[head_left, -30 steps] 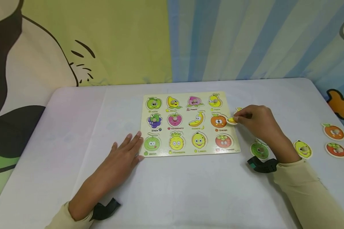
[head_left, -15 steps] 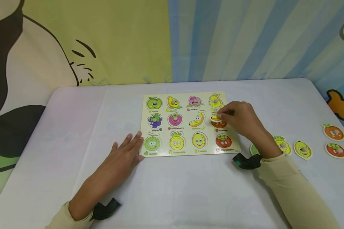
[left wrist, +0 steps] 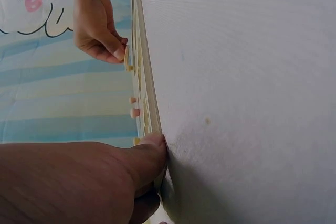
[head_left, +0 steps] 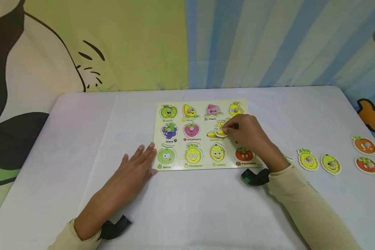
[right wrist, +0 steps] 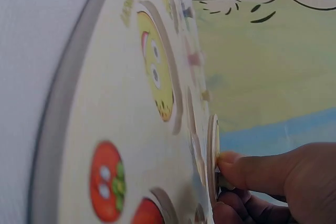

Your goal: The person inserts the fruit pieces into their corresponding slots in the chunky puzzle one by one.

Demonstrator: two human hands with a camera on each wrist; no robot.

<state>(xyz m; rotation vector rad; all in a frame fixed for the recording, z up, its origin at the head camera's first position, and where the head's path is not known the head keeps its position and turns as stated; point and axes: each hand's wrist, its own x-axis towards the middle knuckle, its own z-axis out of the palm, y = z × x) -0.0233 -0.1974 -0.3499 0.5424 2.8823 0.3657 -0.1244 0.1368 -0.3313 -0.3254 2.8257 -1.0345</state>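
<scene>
A wooden fruit puzzle board (head_left: pixel 179 152) lies on the white table. My right hand (head_left: pixel 248 133) pinches the banana puzzle piece (head_left: pixel 221 133) and holds it over the printed banana in the middle row. In the right wrist view, the thumb and fingertips (right wrist: pixel 231 158) grip the piece's back knob side, with its edge (right wrist: pixel 212 156) close to the board. Flat beside the board's left edge, my left hand (head_left: pixel 135 170) has its fingers straight. In the left wrist view, the left thumb (left wrist: pixel 149 153) touches the board's edge. The right hand hides the orange slot.
Right of the board lie a pineapple piece (head_left: pixel 307 159), a lemon piece (head_left: pixel 330 164), an orange piece (head_left: pixel 364 145) and a persimmon piece (head_left: pixel 366 165). A green piece (head_left: pixel 287 158) is mostly hidden behind the right wrist. Knobbed pieces such as the strawberry (head_left: pixel 191 130) sit in the board.
My right hand has carried the banana piece leftward from beside the board's right edge, across the orange slot, to the banana slot. The left hand has stayed in place.
</scene>
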